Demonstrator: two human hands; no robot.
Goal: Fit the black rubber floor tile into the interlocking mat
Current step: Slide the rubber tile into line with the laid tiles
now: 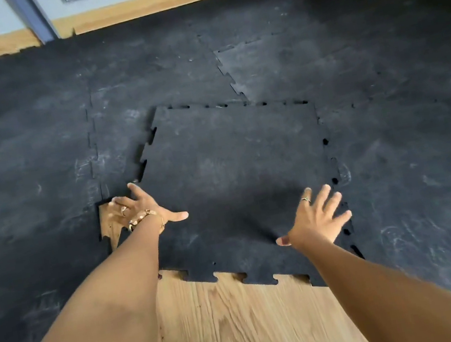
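On the left side, the interlocking mat [19, 153] is covering the floor, black and dusty, with pale scuff marks on it. A seam with small teeth is running down through it, left of the loose tile. Near this seam a small patch of the wooden floor [231, 329] is showing through, and the left hand [140, 210] is lying just there, at the left edge of the black rubber floor tile [234, 175]. Its fingers are spread wide and are pressing flat, some on the bare wood and mat, the thumb pointing right on the tile. It is holding nothing. A ring is sitting on one finger and gold bracelets [143, 218] are lying around the wrist.

In the middle, the tile is lying on the floor inside the gap of the mat. Its left edge is sitting a little over the neighbouring mat, with the teeth not closed. Along its far edge and right edge small dark holes are showing where the teeth are not fully seated. Its near toothed edge is ending on the bare wood.

Further right, the right hand [316, 216] is hovering or resting near the right edge of the tile, a little blurred, the fingers open and wide, gripping nothing; I cannot tell if it is touching. A ring is on one finger.
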